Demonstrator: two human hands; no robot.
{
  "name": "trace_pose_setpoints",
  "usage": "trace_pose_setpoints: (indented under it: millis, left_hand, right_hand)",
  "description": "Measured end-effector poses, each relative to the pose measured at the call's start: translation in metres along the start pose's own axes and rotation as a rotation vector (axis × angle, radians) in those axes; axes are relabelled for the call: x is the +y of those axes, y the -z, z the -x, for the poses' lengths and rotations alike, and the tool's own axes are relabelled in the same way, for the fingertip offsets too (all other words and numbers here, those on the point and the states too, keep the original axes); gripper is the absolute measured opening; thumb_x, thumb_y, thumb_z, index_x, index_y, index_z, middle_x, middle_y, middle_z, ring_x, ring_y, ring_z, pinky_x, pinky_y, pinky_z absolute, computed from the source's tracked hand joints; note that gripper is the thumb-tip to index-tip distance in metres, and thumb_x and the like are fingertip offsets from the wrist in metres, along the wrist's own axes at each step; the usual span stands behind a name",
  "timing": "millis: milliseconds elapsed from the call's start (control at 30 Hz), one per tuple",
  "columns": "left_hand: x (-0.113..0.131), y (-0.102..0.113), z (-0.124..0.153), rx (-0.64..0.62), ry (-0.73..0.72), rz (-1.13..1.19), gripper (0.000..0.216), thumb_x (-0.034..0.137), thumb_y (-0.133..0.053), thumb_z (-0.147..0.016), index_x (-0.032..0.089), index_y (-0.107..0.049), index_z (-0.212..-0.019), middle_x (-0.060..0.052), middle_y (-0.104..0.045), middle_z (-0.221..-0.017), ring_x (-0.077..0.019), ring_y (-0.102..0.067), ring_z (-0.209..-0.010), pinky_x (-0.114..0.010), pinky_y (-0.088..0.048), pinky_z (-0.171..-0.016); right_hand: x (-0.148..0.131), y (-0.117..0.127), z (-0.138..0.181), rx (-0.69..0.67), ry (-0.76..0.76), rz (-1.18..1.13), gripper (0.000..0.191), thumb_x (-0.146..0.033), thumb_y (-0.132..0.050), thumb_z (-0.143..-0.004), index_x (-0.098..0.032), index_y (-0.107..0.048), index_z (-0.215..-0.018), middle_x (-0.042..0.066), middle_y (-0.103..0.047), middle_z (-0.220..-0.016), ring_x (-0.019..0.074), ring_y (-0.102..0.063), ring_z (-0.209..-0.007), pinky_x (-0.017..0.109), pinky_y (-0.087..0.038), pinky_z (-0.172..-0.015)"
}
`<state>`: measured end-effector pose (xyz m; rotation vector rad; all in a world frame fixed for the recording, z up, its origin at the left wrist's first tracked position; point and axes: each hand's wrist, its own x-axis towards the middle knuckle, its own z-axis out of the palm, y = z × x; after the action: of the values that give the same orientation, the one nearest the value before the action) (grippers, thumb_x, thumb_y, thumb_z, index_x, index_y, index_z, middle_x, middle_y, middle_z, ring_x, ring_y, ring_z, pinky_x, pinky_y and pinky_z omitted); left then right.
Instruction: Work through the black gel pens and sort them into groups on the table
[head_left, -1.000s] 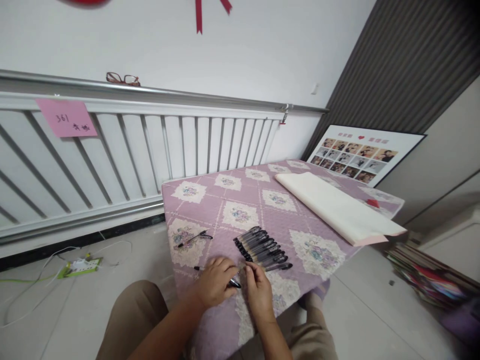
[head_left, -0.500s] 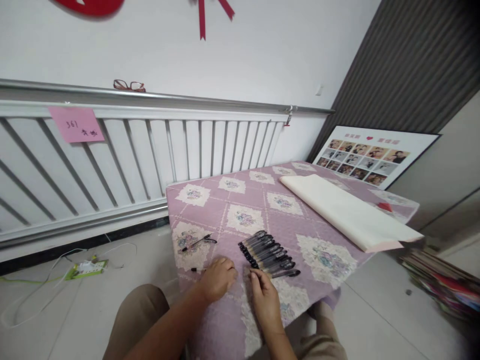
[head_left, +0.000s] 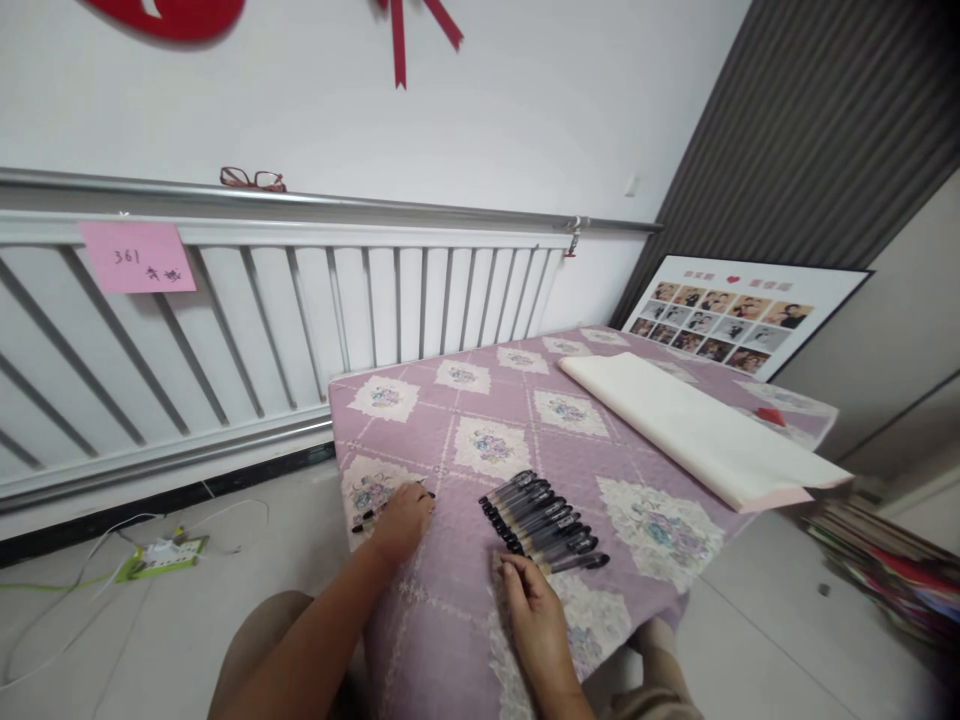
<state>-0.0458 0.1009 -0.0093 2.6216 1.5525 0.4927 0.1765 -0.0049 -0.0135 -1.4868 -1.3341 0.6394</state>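
Note:
At the table's left side my left hand (head_left: 405,522) is closed, palm down, on a pen (head_left: 360,528), whose dark end sticks out to the left. Another pen (head_left: 367,515) lies close beside it, partly covered by the same hand. A row of several black-capped gel pens (head_left: 536,512) lies side by side in the middle of the table, slanting up to the right. Just below the row's near end rests my right hand (head_left: 536,610), thumb and forefinger pinched together. Whatever may be between those fingertips is too hidden to make out.
A purple flowered cloth (head_left: 442,430) covers the table. A large cream sheet (head_left: 675,420) lies at right, with a photo board (head_left: 720,320) behind. A white radiator (head_left: 375,300) runs along the wall. A power strip (head_left: 165,558) with cables sits on the floor at left.
My left hand has moved left and away from me, taking the pen along toward the other loose pen. The right hand stays by the row with its fingers pinched.

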Motion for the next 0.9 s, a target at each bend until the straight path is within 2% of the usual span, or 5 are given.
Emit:
trace_pose_setpoints:
  millis: [267, 400, 600, 733, 900]
  left_hand:
    - [-0.011, 0.012, -0.001, 0.063, 0.07, 0.01, 0.033, 0.021, -0.059, -0.083, 0.024, -0.058, -0.115, -0.005, -0.055, -0.116, -0.0217, -0.048, -0.112, -0.036, -0.036, -0.099]
    - [-0.019, 0.02, 0.022, 0.085, 0.152, -0.001, 0.047, 0.027, -0.063, -0.08, 0.026, -0.051, -0.126, -0.008, -0.051, -0.129, -0.0271, -0.042, -0.123, -0.044, -0.032, -0.103]
    - [-0.035, 0.012, 0.064, 0.106, 0.434, -0.033, 0.062, 0.031, -0.063, -0.077, 0.026, -0.043, -0.135, -0.009, -0.041, -0.142, -0.0298, -0.034, -0.132, -0.046, -0.026, -0.108]
    - [-0.03, 0.001, 0.07, 0.137, 0.522, 0.008, 0.067, 0.034, -0.06, -0.079, 0.021, -0.035, -0.141, -0.013, -0.035, -0.146, -0.03, -0.032, -0.134, -0.045, -0.029, -0.108]
    - [-0.013, -0.006, 0.054, 0.106, 0.602, 0.014, 0.073, 0.037, -0.059, -0.079, 0.021, -0.029, -0.143, -0.016, -0.026, -0.151, -0.032, -0.024, -0.139, -0.051, -0.025, -0.109]
  right_hand:
    - [-0.003, 0.0, -0.001, -0.004, -0.007, 0.016, 0.036, -0.051, -0.053, -0.082, -0.02, -0.071, -0.089, 0.009, -0.073, -0.092, 0.0253, -0.066, -0.087, 0.035, -0.052, -0.082]
    - [-0.001, 0.0, -0.001, -0.004, 0.008, 0.038, 0.036, -0.05, -0.052, -0.083, -0.02, -0.071, -0.09, 0.009, -0.073, -0.092, 0.0243, -0.067, -0.087, 0.034, -0.053, -0.082]
    - [0.004, -0.001, -0.003, -0.022, 0.026, 0.064, 0.036, -0.049, -0.051, -0.084, -0.02, -0.07, -0.092, 0.008, -0.073, -0.093, 0.0234, -0.067, -0.087, 0.033, -0.053, -0.082]
    - [0.004, -0.001, -0.003, -0.035, 0.033, 0.073, 0.036, -0.048, -0.05, -0.084, -0.02, -0.07, -0.092, 0.008, -0.073, -0.094, 0.0237, -0.067, -0.089, 0.033, -0.052, -0.083]
    - [0.005, -0.001, -0.003, -0.039, 0.036, 0.081, 0.036, -0.048, -0.049, -0.084, -0.02, -0.07, -0.093, 0.009, -0.073, -0.095, 0.0237, -0.067, -0.089, 0.034, -0.052, -0.083]
